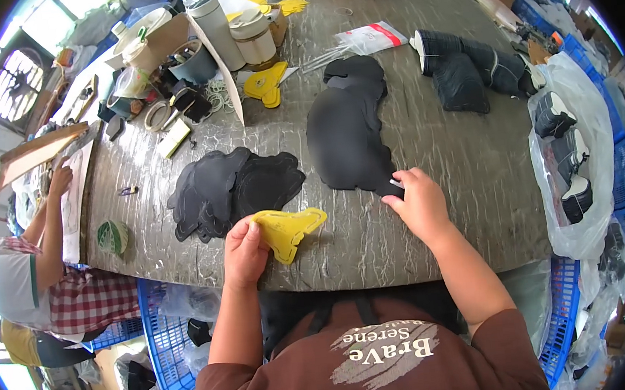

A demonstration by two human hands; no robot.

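Observation:
My left hand [245, 254] pinches a flat yellow template [286, 233] with slots cut in it, held over the table's near edge. My right hand [422, 204] is closed at the near end of a spread of black cut pieces [347, 129], thumb and fingers on the tip of one. A small white bit shows at those fingertips; I cannot make out what it is. Left of the spread, just beyond the template, lies a second pile of black pieces [234, 187], overlapping, with pale lines marked along some edges.
Cups and tubs [193, 60] crowd the far left, near more yellow templates [266, 85]. A plastic bag [373, 37] and stacked dark shoe parts [476, 65] lie at the back right. Blue baskets [168, 349] stand below the table edge. One person works at left; another's hands show at the far edge.

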